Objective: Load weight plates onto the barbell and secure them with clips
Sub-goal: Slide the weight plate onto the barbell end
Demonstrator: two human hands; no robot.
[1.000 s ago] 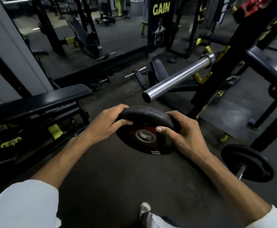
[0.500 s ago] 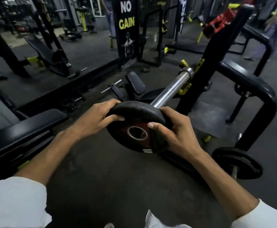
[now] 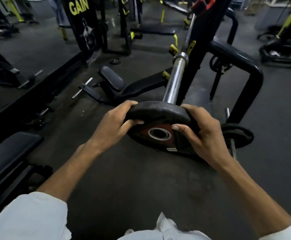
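Both hands clamped on one black weight plate (image 3: 156, 112), centre of view, held up off the floor (image 3: 132, 179). Left hand (image 3: 114, 123) grips the plate's left rim, thumb on the near face, fingers over the top edge. Right hand (image 3: 201, 132) grips the right rim, thumb on the near face just beside the bore.

Plate face is tilted toward the camera; red centre and metal-ringed bore (image 3: 159, 134) visible, bore empty. Small white label at the lower edge of the face.

Barbell sleeve (image 3: 175, 80) is chrome, runs from its collar at the far end toward the plate; its near end is hidden behind the plate's top rim. Cannot tell if sleeve tip touches the plate. Bar sits on a black rack upright (image 3: 208, 40) with yellow hooks.

Right of the hands, low: second plate (image 3: 238, 136) already on a short bar near the floor. Padded bench (image 3: 6, 153) at near left. Small loose plate (image 3: 115, 61) on the floor far off, near the "GAIN" banner (image 3: 79, 19).
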